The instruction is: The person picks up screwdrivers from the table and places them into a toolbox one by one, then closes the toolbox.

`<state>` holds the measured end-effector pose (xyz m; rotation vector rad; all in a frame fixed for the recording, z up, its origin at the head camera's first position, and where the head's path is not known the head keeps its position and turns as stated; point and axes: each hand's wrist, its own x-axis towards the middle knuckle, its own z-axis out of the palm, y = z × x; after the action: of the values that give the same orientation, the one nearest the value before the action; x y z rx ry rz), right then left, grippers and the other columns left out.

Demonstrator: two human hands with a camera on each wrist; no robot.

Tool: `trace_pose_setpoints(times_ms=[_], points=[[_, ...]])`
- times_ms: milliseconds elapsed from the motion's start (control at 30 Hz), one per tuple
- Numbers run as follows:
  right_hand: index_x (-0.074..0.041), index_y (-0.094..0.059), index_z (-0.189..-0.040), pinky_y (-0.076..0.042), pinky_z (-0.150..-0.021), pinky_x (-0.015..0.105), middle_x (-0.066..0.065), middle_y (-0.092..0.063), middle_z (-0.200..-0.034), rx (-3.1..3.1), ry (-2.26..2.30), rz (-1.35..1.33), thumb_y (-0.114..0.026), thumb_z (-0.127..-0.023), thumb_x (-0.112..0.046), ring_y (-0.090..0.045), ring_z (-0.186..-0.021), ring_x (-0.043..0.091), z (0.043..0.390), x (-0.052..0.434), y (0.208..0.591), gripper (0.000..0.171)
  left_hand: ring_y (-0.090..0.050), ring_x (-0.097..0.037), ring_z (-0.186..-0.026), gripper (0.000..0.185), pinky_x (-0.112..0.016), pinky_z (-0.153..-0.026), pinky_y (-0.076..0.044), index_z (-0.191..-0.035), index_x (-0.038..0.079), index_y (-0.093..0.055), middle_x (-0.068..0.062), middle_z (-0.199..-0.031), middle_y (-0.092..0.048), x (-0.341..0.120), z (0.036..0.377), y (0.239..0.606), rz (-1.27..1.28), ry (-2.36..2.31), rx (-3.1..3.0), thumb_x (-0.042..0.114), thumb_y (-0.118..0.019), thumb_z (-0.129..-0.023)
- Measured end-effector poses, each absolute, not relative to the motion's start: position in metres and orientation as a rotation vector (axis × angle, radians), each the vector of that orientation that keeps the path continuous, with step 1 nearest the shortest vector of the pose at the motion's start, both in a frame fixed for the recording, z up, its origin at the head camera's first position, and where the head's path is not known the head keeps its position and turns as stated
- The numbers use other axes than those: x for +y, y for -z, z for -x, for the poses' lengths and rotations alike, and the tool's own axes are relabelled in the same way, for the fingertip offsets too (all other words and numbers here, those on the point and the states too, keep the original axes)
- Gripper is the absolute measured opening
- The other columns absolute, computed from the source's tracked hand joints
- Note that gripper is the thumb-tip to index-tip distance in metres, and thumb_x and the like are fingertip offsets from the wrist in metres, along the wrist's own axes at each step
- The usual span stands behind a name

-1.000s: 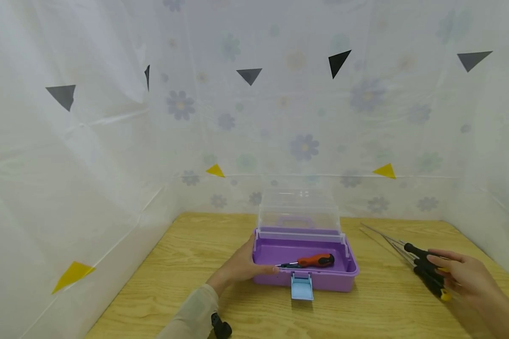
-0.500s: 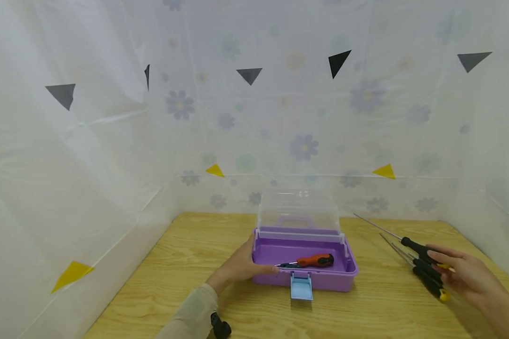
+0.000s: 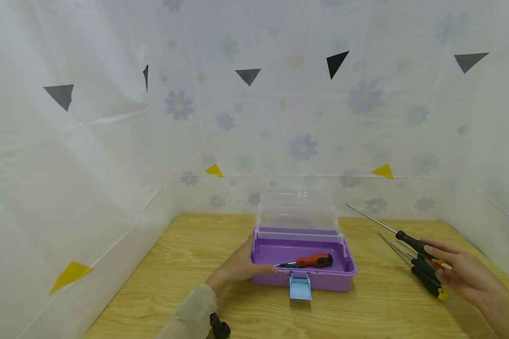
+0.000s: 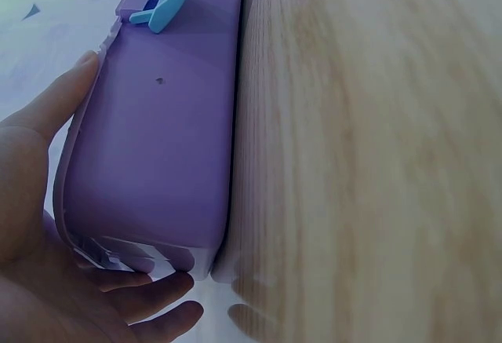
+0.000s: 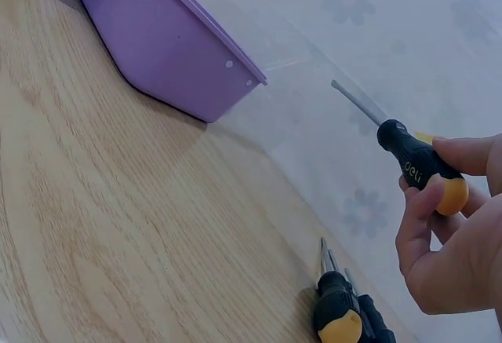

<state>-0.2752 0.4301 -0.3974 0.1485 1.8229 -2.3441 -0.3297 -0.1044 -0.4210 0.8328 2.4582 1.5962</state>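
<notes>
I have a black screwdriver (image 3: 412, 243) in the lower right of the frame. My right hand (image 3: 466, 273) pinches it near its yellow end (image 5: 453, 198), thumb on one side and fingers on the other. It looks lifted off the wooden surface (image 3: 174, 268), with its long metal shaft (image 3: 371, 218) pointing up and left. I think it is light and stiff and won't break easily. The fat handle (image 5: 416, 158) looks easy to grip, so I'd hold it round its middle. The thin shaft looks smooth and may slip.

Just below it, some other screwdrivers (image 3: 425, 282) lie bunched on the surface. I can't count them all.

Left of those, below the middle of the frame, sits a purple box (image 3: 332, 282). It looks like hard, light plastic that could slide if bumped; its left end is a good spot to hold. My left hand (image 3: 235, 264) is spread there, thumb on the front rim and fingers along the end. A red and black screwdriver (image 3: 314, 260) lies inside. The clear lid (image 3: 297, 207) stands open at the back and looks thin, so I'd be gentle. A blue latch (image 3: 300, 288) hangs at the front.

Behind everything is a pale flowery sheet (image 3: 280, 28).
</notes>
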Motion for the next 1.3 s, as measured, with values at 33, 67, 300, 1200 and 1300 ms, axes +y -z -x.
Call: trace_pose_setpoints(times_ms=[33,67,300,1200,1300], points=[[-0.034,-0.08,-0.109,-0.049,-0.062,0.025,-0.017,-0.042,-0.121,1.821,2.345,-0.135,-0.052,-0.111,-0.02,-0.056,-0.095,0.013,0.275,0.43,0.397,0.032,-0.058,-0.04,-0.123,0.116,-0.058,-0.103,-0.046,-0.166,0.022,-0.014,-0.02,-0.146,-0.051,-0.105,0.33,0.421,-0.834,-1.598,2.456,0.036,-0.09,-0.08],[-0.033,-0.08,-0.109,-0.05,-0.062,0.025,-0.017,-0.046,-0.118,1.817,2.345,-0.121,-0.051,-0.111,-0.019,-0.056,-0.095,0.014,0.276,0.43,0.397,0.032,-0.058,-0.04,-0.123,0.115,-0.058,-0.103,-0.046,-0.166,0.022,-0.014,-0.02,-0.146,-0.05,-0.105,0.33,0.421,-0.832,-1.603,2.45,0.037,-0.09,-0.08],[-0.03,-0.08,-0.115,-0.053,-0.063,0.024,-0.008,-0.053,-0.113,1.775,2.349,0.032,-0.049,-0.112,-0.015,-0.057,-0.094,0.015,0.278,0.427,0.395,0.035,-0.058,-0.04,-0.123,0.114,-0.058,-0.104,-0.046,-0.165,0.023,-0.015,-0.018,-0.146,-0.051,-0.106,0.328,0.42,-0.834,-1.606,2.449,0.034,-0.09,-0.081],[-0.024,-0.068,-0.14,-0.053,-0.07,0.021,0.001,-0.061,-0.124,1.514,2.097,0.553,-0.029,-0.114,-0.004,-0.065,-0.097,0.012,0.283,0.401,0.379,0.051,-0.058,-0.038,-0.123,0.116,-0.058,-0.102,-0.047,-0.166,0.024,-0.014,-0.009,-0.144,-0.053,-0.105,0.328,0.42,-0.857,-1.6,2.45,0.031,-0.09,-0.079],[-0.025,-0.068,-0.14,-0.052,-0.069,0.022,0.001,-0.061,-0.12,1.536,2.07,0.54,-0.03,-0.114,-0.004,-0.063,-0.091,0.01,0.285,0.399,0.378,0.051,-0.058,-0.038,-0.124,0.115,-0.058,-0.103,-0.047,-0.165,0.022,-0.015,-0.005,-0.143,-0.054,-0.105,0.329,0.419,-0.874,-1.597,2.455,0.032,-0.09,-0.079]])
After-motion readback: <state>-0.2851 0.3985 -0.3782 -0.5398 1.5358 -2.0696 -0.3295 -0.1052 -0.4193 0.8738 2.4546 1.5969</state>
